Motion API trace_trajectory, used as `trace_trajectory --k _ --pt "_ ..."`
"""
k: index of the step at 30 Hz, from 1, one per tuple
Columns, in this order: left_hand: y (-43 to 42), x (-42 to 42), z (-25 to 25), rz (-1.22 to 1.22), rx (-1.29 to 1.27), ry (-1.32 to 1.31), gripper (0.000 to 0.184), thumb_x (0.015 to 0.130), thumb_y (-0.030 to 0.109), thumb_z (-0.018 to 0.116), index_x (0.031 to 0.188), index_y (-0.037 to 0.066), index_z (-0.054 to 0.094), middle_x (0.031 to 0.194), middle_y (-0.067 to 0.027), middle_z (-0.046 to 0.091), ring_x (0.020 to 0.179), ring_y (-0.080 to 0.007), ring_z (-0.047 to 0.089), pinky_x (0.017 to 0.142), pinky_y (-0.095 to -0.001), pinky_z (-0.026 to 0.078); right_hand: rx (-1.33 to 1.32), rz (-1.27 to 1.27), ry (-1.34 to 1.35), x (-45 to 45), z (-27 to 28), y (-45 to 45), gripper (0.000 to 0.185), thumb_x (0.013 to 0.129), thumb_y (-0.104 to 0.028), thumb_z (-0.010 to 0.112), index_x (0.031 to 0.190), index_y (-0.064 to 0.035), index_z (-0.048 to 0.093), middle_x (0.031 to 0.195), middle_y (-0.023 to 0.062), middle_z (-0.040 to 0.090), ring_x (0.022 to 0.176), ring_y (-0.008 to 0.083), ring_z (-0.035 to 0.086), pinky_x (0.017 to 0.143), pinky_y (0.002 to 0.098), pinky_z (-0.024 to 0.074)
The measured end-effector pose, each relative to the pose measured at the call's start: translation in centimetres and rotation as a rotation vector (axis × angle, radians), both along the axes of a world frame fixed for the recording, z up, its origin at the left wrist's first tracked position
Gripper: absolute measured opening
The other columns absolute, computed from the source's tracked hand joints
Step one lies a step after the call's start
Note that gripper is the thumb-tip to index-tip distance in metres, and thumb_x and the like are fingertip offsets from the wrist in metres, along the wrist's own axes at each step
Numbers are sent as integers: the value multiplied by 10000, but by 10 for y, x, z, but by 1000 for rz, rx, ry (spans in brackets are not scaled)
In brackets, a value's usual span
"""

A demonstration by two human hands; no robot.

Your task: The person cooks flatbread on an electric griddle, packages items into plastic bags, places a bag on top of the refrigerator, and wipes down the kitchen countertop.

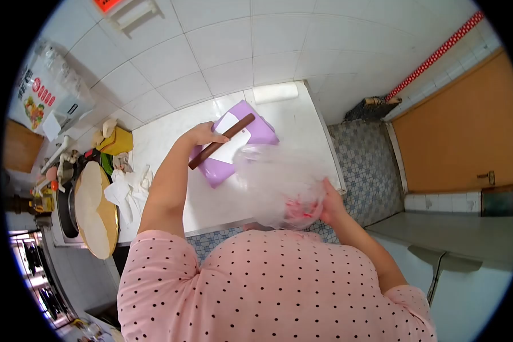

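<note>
My left hand [204,135] grips the left edge of a purple and white package [262,130], with its thumb on top. A dark brown rolling pin [222,141] lies slantwise across the package, close to the thumb. My right hand [332,204] is closed on a clear plastic bag [279,179], which is crumpled and blurred and spreads toward the package. Pink-red marks show on the bag beside my right fingers. Part of the package's lower right side is behind the bag.
A white roll [275,93] lies at the back of the white counter [310,137]. At left are white cloth or plastic [130,191], a yellow container [117,141] and a round board [109,216]. The counter's right edge borders a tiled floor [367,165] and wooden door [461,131].
</note>
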State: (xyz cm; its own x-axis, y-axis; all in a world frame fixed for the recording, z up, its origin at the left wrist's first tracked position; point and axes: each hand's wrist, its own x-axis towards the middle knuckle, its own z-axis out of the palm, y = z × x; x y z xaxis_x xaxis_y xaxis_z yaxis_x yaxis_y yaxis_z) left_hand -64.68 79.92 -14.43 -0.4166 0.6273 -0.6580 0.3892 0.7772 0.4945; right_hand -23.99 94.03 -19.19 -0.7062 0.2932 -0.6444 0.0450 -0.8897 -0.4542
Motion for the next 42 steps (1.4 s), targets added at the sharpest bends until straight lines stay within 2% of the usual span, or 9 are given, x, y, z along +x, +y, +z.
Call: trace_trajectory --k 4,6,8,11,13,21,32,39,42 --pt "-4 -16 -39 -240 97 227 863 678 394 758 1359 -3 407 1153 -223 594 1062 -306 595 897 -404 486 39 150 111 -66 -15 -34 572 1002 -458 285 1380 -42 391 1369 133 462 1244 296 452 1066 440 336" --pt "-8 -40 -102 176 168 -429 829 736 339 729 1388 2 343 1124 -216 607 1018 -299 613 823 -415 517 -11 168 114 -102 -3 -48 565 1007 -449 270 1378 -42 395 1378 124 456 1260 292 437 1079 439 317" --pt "-9 -43 -108 232 232 -682 788 788 284 699 1404 5 293 1110 -209 614 979 -291 628 752 -418 538 -63 182 112 -122 -8 -55 566 1007 -448 268 1383 -41 387 1380 126 453 1266 296 432 1082 440 316" --pt "0 2 -43 -76 246 -442 704 844 220 655 1399 14 274 1110 -193 619 938 -276 640 683 -408 549 -106 116 120 -140 -24 -67 552 1009 -428 286 1358 -16 406 1349 139 475 1240 301 453 1060 437 345" --pt "0 31 10 -72 137 -277 636 863 199 631 1383 30 306 1109 -173 625 928 -261 643 679 -394 546 -135 56 122 -142 -26 -71 544 1010 -418 299 1338 -3 422 1332 148 487 1218 305 471 1047 436 362" --pt "-11 32 -46 60 560 -970 642 730 177 721 1306 44 473 1161 -133 591 1011 -213 598 826 -323 518 -160 -38 78 -139 -12 -70 507 1006 -384 342 1299 13 458 1287 150 529 1166 298 518 1024 419 390" --pt "-68 73 -35 430 686 -963 638 755 152 683 1335 60 434 1166 -135 584 1012 -226 599 833 -340 524 212 153 165 -134 -20 -69 445 1004 -343 401 1257 3 517 1183 105 603 1072 204 569 949 325 443" --pt "-96 107 -35 887 839 -841 636 771 136 658 1354 71 410 1170 -136 579 1012 -234 601 838 -350 528 870 553 128 -161 71 -51 457 984 -383 445 1148 21 580 1096 95 624 1016 171 563 914 303 433" --pt "-105 113 -35 1043 912 -775 636 778 129 648 1362 75 399 1171 -137 577 1013 -238 601 840 -355 529 543 530 201 -174 79 -51 434 982 -363 454 1104 26 604 1094 102 624 1000 173 562 901 309 431"
